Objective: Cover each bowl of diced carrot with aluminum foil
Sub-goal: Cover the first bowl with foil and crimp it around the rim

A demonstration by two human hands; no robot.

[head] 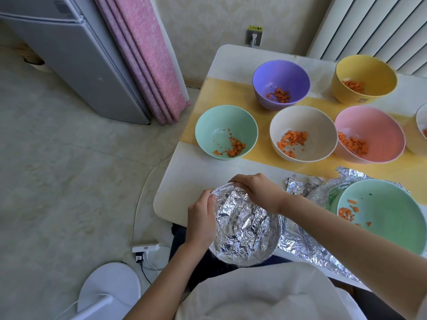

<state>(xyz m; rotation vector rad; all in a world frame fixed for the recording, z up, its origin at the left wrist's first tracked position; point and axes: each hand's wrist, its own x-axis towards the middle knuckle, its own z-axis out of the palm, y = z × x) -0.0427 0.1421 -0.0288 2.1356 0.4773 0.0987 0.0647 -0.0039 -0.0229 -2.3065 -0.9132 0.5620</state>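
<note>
A bowl wrapped over its top in crinkled aluminum foil sits at the table's near edge. My left hand grips its left rim, fingers curled over the foil. My right hand presses the foil down on the far rim. Open bowls of diced carrot stand behind: mint green, cream, pink, purple, yellow. A large green bowl with carrot bits sits at the right on a loose foil sheet.
A folded wad of foil lies right of my right hand. Another bowl is cut off by the right edge. The white table has a yellow runner. A fridge, pink curtain, power strip and fan base stand on the floor at left.
</note>
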